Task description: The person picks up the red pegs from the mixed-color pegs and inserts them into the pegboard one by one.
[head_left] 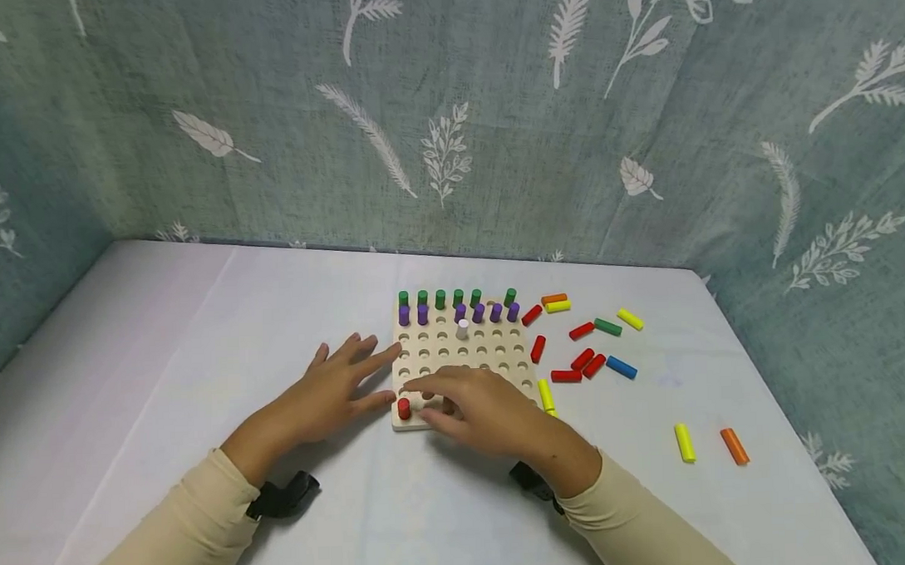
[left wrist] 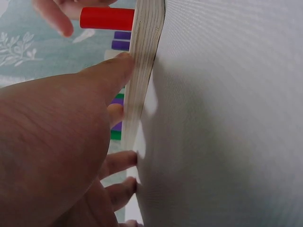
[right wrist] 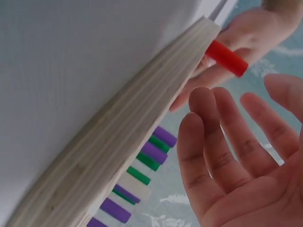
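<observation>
A wooden pegboard [head_left: 397,369] with rows of round holes lies on the table. Green pegs [head_left: 441,299] line its far row, and purple pegs [head_left: 496,312] stand in the row before them. One white peg [head_left: 462,329] is upright nearer the middle, and a red peg [head_left: 404,408] stands in the near left corner. My left hand [head_left: 335,390] spreads its fingers at the board's left side, thumb and index fingertips right at its edge. Over the near part of the board hovers my right hand [head_left: 481,404], fingers loosely bent beside the red peg, nothing in it.
Right of the board lie loose red pegs [head_left: 566,377], a blue peg [head_left: 622,367], a green peg [head_left: 608,327] and yellow pegs [head_left: 685,442]. An orange peg [head_left: 734,446] lies farthest right. A leaf-patterned green cloth [head_left: 493,148] hangs behind the white-covered table [head_left: 164,367].
</observation>
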Motion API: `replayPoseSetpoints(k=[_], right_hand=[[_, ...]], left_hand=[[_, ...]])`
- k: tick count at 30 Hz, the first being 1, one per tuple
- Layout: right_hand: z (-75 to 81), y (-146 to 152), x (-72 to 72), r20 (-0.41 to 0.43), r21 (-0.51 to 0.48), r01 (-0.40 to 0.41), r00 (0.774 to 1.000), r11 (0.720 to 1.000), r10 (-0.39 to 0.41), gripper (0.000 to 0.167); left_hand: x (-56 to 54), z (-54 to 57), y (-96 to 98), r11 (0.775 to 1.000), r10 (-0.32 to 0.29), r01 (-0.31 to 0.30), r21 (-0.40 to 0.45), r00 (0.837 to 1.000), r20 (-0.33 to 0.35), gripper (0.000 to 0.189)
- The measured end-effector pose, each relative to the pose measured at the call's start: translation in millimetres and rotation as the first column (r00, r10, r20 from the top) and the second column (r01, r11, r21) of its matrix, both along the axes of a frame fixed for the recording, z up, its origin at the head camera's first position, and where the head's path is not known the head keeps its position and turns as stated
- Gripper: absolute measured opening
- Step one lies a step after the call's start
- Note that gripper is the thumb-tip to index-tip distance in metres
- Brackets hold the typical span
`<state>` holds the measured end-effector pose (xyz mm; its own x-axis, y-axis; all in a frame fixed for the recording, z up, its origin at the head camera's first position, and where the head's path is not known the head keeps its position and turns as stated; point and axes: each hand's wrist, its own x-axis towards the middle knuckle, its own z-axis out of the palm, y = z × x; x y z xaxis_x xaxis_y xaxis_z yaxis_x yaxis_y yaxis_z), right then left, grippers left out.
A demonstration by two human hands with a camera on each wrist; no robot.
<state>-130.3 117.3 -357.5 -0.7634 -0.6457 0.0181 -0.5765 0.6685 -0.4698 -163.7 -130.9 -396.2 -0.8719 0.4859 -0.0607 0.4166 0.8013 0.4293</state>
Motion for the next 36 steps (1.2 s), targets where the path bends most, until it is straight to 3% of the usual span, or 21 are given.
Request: replayPoseSetpoints(k=[6, 13, 20, 24, 29, 36], right_hand=[[5.0, 7.5, -2.8, -0.055, -0.051, 0.051, 0.997, 0.997, -0.054, 0.033], [6.9, 14.7, -6.8, -0.064, -0.077, 0.097, 0.993, 0.992, -0.102, 0.031], [8.8, 20.2, -13.5, -0.168, -0.16, 0.147, 0.97, 0.976, -0.174, 0.025], [9.2, 24.1, -15.8, -0.168, -0.16, 0.219, 0.955, 0.963, -0.245, 0.021], [10.8, 31.4, -21.4, -0.2, -0.169, 0.246, 0.939, 0.954, -0.278, 0.021], [14.2, 43.0, -29.5, -0.155, -0.139, 0.292, 0.937, 0.946, -0.312, 0.023]], left_hand=[[0.3, 1.7, 0.5, 1.0, 0.01, -0.01, -0.015, 1.0, -0.009, 0.071], [1.8, 0.5, 1.1, 1.0, 0.013, -0.013, -0.014, 1.0, 0.006, 0.071], [0.8, 0.4, 0.9, 1.0, 0.016, -0.016, -0.016, 1.0, 0.004, 0.071], [1.1, -0.4, 1.2, 1.0, 0.01, -0.009, -0.021, 1.0, 0.017, 0.071], [1.2, 2.3, 2.3, 1.0, 0.024, -0.023, -0.017, 1.0, 0.019, 0.072], [-0.3, 3.2, 2.7, 1.0, 0.013, -0.012, -0.018, 1.0, 0.014, 0.072]])
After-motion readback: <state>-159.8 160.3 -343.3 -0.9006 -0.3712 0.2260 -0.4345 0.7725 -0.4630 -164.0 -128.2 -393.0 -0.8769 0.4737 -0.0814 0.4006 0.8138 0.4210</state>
